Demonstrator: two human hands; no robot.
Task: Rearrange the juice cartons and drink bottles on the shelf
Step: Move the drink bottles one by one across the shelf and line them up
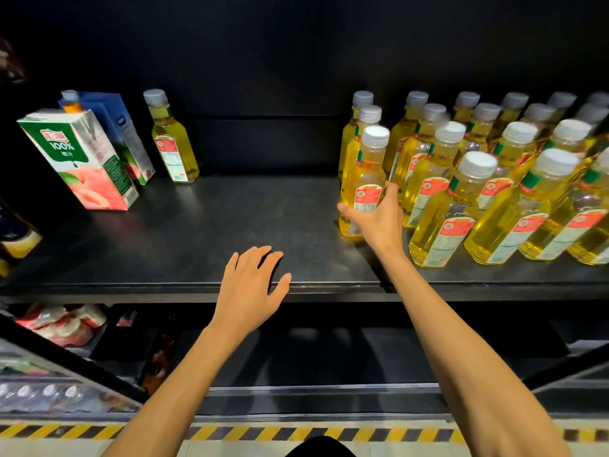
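Mostly undone, I judged: right hand (379,219) gripped one yellow drink bottle (364,166) beside the crowded bottle block (487,199) to its right; left hand (253,278) was spread, holding nothing, juice cartons (82,159) well left of it.

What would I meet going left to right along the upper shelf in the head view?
The peach juice carton → blue carton → lone yellow bottle → left hand → yellow bottle gripped by the right hand → massed yellow bottles.

One wide-angle view, worn on the head, looks forward and down, close onto a dark shelf (197,225) across the middle of the frame; forearms (184,374) enter from the lower edge, above striped floor tape (66,432).
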